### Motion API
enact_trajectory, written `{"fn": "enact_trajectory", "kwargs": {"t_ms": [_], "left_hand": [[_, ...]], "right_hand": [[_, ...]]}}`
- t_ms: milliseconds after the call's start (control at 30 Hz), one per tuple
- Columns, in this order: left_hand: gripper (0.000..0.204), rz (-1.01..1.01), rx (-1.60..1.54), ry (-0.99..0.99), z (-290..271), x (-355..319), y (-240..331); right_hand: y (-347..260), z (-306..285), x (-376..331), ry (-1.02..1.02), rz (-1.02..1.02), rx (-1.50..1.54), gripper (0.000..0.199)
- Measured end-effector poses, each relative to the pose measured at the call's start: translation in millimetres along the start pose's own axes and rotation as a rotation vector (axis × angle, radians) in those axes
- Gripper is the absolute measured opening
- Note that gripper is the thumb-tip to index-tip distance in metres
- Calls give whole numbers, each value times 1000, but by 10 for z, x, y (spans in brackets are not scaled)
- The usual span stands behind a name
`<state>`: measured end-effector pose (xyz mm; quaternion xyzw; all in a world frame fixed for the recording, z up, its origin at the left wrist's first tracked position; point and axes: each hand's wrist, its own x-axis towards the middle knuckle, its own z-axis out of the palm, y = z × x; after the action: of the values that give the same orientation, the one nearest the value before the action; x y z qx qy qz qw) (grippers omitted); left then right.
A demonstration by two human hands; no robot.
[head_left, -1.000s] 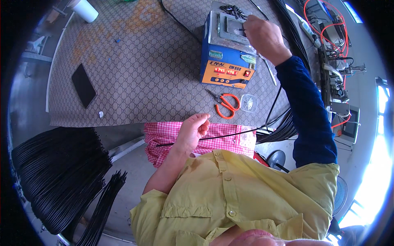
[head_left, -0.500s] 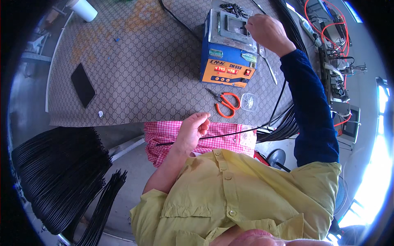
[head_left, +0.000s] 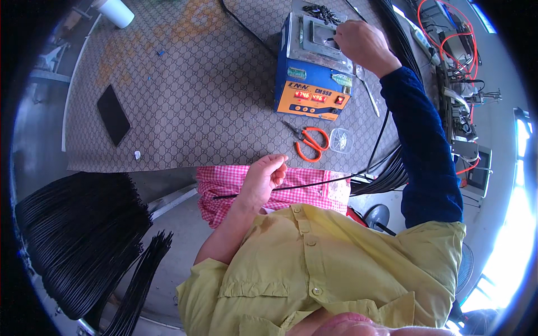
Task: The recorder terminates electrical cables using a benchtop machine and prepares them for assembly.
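- Nearest the body, the left hand (head_left: 263, 178) is curled closed around one thin black cable (head_left: 314, 182), just above the pink checked cloth (head_left: 224, 185) on the lap; it sits where it did a second ago.
- That cable runs rightward from the fist, then climbs along the dark blue sleeve (head_left: 420, 145) toward the far hand.
- At the table's near edge lie one pair of orange-handled scissors (head_left: 309, 141) and, just beside them, one small clear plastic tub (head_left: 339, 140); I cannot tell what is in it.
- One black phone (head_left: 113, 114) lies flat well to the left on the patterned table mat (head_left: 190, 89).
- Farther off, the right hand (head_left: 361, 43) has slid slightly left over the top plate of the single blue and orange machine (head_left: 311, 67); its fingers pinch closed there, though on what I cannot tell.
- One white cup (head_left: 115, 11) stands at the far corner.
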<state>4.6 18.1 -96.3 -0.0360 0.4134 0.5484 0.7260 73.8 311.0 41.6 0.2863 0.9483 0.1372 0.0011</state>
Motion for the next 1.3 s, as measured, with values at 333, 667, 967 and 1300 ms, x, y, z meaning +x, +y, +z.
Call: {"fn": "enact_trajectory", "kwargs": {"t_ms": [333,667,967,1300], "left_hand": [[15,1,1,15,4,2,-6],[16,8,22,29,47,-23,22],[17,5,12,16,0,6,-10],[17,1,10,0,-5,11,-4]], "right_hand": [[83,18,-70,29,25,41,22],[96,134,-111,33,137,170,24],[119,132,-91,41,81,142,25],[107,-59,34,-47,66,99,25]]}}
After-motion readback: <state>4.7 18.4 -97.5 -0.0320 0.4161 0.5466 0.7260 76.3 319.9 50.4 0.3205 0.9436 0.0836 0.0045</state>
